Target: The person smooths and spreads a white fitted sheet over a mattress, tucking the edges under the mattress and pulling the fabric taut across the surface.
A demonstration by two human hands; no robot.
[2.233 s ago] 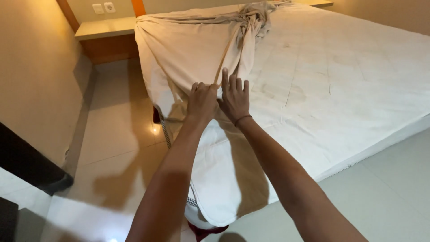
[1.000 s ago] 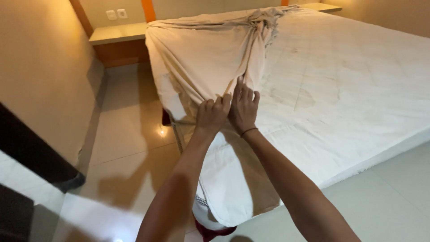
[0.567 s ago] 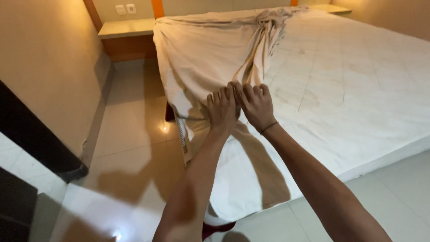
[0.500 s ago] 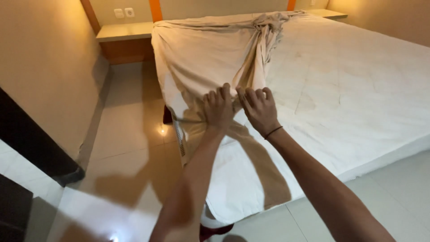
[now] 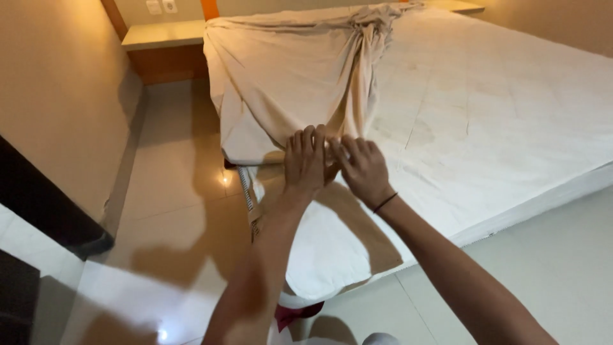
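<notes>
A loose cream bed sheet (image 5: 287, 83) lies bunched over the near-left part of a bare white mattress (image 5: 485, 121), gathered into a twisted rope toward the headboard. My left hand (image 5: 305, 160) and my right hand (image 5: 363, 169) meet side by side at the sheet's lower edge on the mattress corner, fingers curled into the cloth. A dark band circles my right wrist. The sheet's edge hangs over the mattress side above the floor.
A wooden bedside shelf (image 5: 163, 45) stands against the wall at the back left. Glossy beige floor tiles (image 5: 172, 191) run along the bed's left side. A dark piece of furniture (image 5: 45, 211) lines the left wall. A red object (image 5: 297, 313) lies under the mattress corner.
Both hands have slid up the mattress corner toward the sheet's edge and closed on the cloth. The camera has moved in closer to the bed.
</notes>
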